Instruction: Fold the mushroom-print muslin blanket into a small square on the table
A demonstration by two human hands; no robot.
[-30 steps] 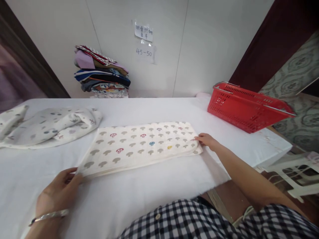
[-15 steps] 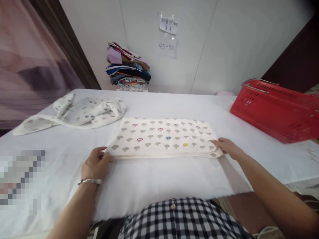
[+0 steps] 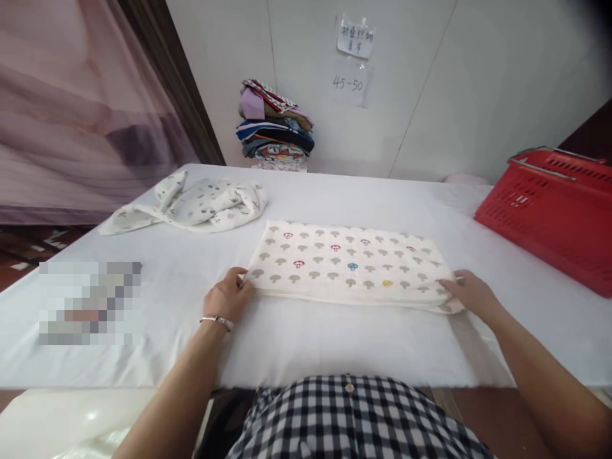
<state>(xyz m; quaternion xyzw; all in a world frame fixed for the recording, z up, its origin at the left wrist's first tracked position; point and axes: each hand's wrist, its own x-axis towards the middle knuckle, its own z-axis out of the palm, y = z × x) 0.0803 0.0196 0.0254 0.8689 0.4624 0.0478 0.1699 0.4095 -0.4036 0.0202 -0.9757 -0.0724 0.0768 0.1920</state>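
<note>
A folded cream towel [image 3: 351, 268] printed with grey and coloured mushrooms lies flat on the white table [image 3: 306, 344] in front of me. My left hand [image 3: 229, 299], with a silver bracelet on its wrist, pinches the towel's near left corner. My right hand [image 3: 471, 294] grips the near right corner, fingers curled over the edge. Both arms reach in from below, over my checked shirt.
A crumpled white printed cloth [image 3: 191, 205] lies at the table's back left. A stack of folded clothes [image 3: 275, 126] stands against the wall. A red plastic basket [image 3: 549, 213] sits at the right edge. Paper notes [image 3: 354, 39] hang on the wall. A blurred patch covers something at left.
My view has swung left, so the towel and basket sit further right in the picture. Both hands stay on the towel's near corners, and the towel now lies squarer to me.
</note>
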